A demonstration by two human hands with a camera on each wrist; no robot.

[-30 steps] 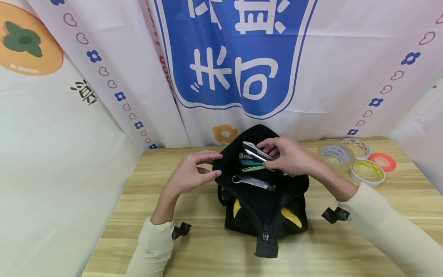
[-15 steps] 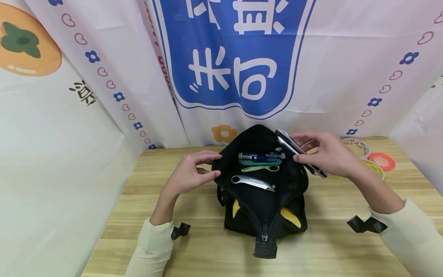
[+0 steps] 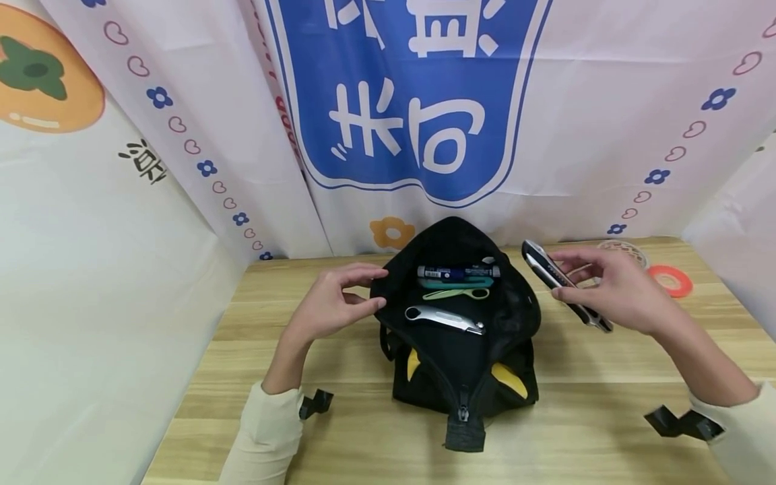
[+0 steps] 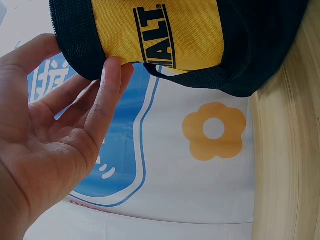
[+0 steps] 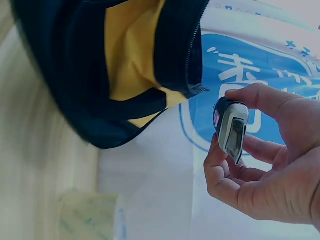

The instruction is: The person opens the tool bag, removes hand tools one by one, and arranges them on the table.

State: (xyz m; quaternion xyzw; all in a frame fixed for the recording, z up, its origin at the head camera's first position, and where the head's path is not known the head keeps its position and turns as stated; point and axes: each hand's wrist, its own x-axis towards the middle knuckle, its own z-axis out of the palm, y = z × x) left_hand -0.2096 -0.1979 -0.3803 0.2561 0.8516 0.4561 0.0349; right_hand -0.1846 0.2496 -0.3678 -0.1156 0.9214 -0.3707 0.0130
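Note:
My right hand [image 3: 618, 289] grips a black and silver utility knife [image 3: 566, 283] in the air, to the right of the bag; the right wrist view shows the knife [image 5: 232, 127] end-on between thumb and fingers. At the left side of the black and yellow tool bag [image 3: 467, 360], my left hand [image 3: 339, 300] pinches the rim, as the left wrist view of the hand [image 4: 65, 120] also shows. The bag gapes wide. Inside it lie a dark blue tube [image 3: 457, 273], a teal item [image 3: 455, 283], light green scissors [image 3: 455, 294] and a silver cutter [image 3: 445, 318].
Tape rolls lie on the wooden table [image 3: 339, 431] at the right: a red one [image 3: 671, 281] and a white one [image 3: 624, 250], partly behind my right hand. A clear roll [image 5: 90, 217] appears in the right wrist view. A printed curtain [image 3: 582, 135] hangs behind.
My right hand has carried the utility knife up out of the bag and to the right, past its rim. The left hand stays at the bag's rim.

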